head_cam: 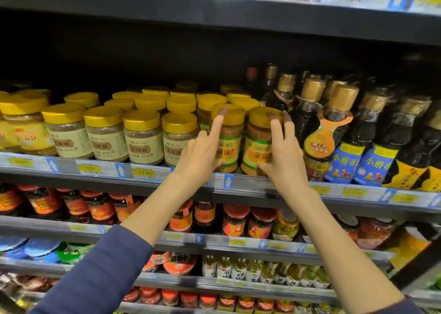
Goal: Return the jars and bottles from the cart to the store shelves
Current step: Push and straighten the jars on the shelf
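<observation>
Two yellow-lidded jars of brown paste with yellow and green labels stand side by side at the front edge of the middle shelf. My left hand rests against the left jar, with the index finger on its lid and the thumb on its label. My right hand holds the right jar, fingers on the lid's right side and thumb low on the label. Both jars are upright and sit on the shelf. No cart is in view.
Rows of similar yellow-lidded jars fill the shelf to the left. Dark sauce bottles stand close to the right jar. Red-lidded jars and small bottles fill the lower shelves. The upper shelf hangs overhead.
</observation>
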Motion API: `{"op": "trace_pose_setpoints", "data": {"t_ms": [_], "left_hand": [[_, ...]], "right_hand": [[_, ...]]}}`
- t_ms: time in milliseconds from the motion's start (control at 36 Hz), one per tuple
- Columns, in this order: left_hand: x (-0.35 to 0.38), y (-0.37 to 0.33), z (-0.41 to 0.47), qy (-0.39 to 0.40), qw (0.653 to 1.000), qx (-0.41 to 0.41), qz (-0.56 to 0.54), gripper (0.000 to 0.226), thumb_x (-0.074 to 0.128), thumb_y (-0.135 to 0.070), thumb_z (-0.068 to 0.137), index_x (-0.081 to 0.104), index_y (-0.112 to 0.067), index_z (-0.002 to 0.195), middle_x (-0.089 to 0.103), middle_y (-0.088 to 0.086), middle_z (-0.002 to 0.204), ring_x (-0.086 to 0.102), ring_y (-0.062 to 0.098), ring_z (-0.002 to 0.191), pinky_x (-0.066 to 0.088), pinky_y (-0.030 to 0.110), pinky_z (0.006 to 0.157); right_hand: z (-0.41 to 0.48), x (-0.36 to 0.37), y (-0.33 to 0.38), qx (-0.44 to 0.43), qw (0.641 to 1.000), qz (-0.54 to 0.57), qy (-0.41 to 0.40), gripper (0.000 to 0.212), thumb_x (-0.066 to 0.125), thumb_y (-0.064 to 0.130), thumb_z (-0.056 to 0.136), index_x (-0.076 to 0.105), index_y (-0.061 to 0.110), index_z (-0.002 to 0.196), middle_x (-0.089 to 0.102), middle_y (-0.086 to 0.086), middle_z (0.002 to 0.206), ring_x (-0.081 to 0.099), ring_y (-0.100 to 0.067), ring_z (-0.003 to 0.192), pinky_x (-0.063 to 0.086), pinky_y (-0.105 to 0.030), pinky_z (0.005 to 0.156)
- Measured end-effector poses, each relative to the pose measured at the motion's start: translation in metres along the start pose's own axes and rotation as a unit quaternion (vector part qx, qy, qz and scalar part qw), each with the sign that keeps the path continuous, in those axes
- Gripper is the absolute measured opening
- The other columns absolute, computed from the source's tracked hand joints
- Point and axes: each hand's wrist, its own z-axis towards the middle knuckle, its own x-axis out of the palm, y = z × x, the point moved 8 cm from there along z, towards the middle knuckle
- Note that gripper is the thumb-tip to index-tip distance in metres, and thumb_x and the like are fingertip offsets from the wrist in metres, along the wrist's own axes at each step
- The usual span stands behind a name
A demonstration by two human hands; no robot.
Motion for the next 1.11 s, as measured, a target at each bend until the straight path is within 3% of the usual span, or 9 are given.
{"op": "trace_pose_setpoints", "data": {"t_ms": [167,444,611,694,806,861,944,1111], "left_hand": [[0.000,-0.002,-0.002,-0.002,1.000,-0.010,0.003,0.115,0.074,-0.023,0.078,-0.020,-0.029,0.145,0.058,0.014,0.096,0.063,0.028,0.078,0.056,0.040,0.068],[-0.002,-0.002,-0.005,0.003,1.000,-0.010,0.012,0.116,0.072,-0.024,0.080,-0.026,-0.029,0.143,0.058,0.015,0.096,0.062,0.028,0.077,0.054,0.038,0.064],[-0.016,0.000,-0.016,0.015,0.999,-0.001,0.036,0.107,0.069,-0.024,0.083,-0.018,-0.026,0.146,0.053,0.012,0.103,0.060,0.029,0.081,0.041,0.033,0.058],[-0.025,0.005,-0.023,0.026,0.998,-0.003,0.060,0.101,0.067,-0.027,0.084,-0.012,-0.023,0.148,0.052,0.012,0.118,0.060,0.031,0.092,0.040,0.033,0.061],[-0.036,0.014,-0.034,0.044,0.996,-0.018,0.070,0.094,0.063,-0.029,0.087,-0.007,-0.021,0.150,0.047,0.013,0.133,0.058,0.034,0.103,0.047,0.041,0.075],[-0.043,0.020,-0.040,0.046,0.996,-0.023,0.075,0.092,0.063,-0.030,0.087,-0.003,-0.020,0.150,0.047,0.013,0.134,0.057,0.035,0.106,0.049,0.045,0.080],[-0.052,0.033,-0.049,0.047,0.994,-0.030,0.095,0.091,0.064,-0.031,0.086,0.001,-0.020,0.150,0.047,0.013,0.131,0.056,0.037,0.104,0.047,0.046,0.077],[-0.070,0.073,-0.062,0.043,0.991,-0.046,0.114,0.087,0.065,-0.031,0.085,0.008,-0.019,0.150,0.041,0.012,0.141,0.051,0.037,0.116,0.048,0.048,0.086]], "right_hand": [[-0.001,0.002,0.004,-0.005,1.000,0.001,0.004,0.097,0.082,0.008,0.064,0.023,0.013,0.140,0.023,-0.016,0.148,0.051,-0.035,0.112,0.052,-0.040,0.079],[-0.004,0.002,0.004,-0.016,0.999,0.028,0.017,0.107,0.078,0.008,0.070,0.007,0.021,0.148,-0.001,-0.011,0.158,0.053,-0.033,0.114,0.055,-0.036,0.076],[-0.005,-0.008,0.004,-0.025,0.999,0.009,0.026,0.105,0.078,0.013,0.072,0.007,0.019,0.149,-0.001,-0.012,0.158,0.034,-0.033,0.132,0.053,-0.037,0.077],[-0.008,-0.013,0.008,-0.040,0.999,0.007,0.019,0.097,0.078,0.012,0.071,0.017,0.014,0.147,0.006,-0.014,0.157,0.023,-0.034,0.138,0.051,-0.040,0.088],[-0.016,-0.013,0.020,-0.059,0.998,0.006,0.031,0.092,0.075,0.016,0.075,0.019,0.012,0.147,0.015,-0.017,0.155,0.012,-0.036,0.143,0.024,-0.044,0.113],[-0.020,-0.011,0.030,-0.074,0.997,0.007,0.034,0.091,0.076,0.017,0.075,0.021,0.009,0.147,0.019,-0.020,0.153,0.014,-0.038,0.143,0.019,-0.045,0.116],[-0.023,-0.006,0.047,-0.087,0.995,0.022,0.051,0.089,0.074,0.017,0.076,0.021,0.011,0.147,0.018,-0.017,0.155,0.013,-0.035,0.144,0.018,-0.046,0.117],[-0.020,0.003,0.087,-0.111,0.989,0.069,0.061,0.081,0.069,0.017,0.081,0.022,0.014,0.147,0.018,-0.010,0.156,0.015,-0.028,0.144,0.022,-0.039,0.114]]}}
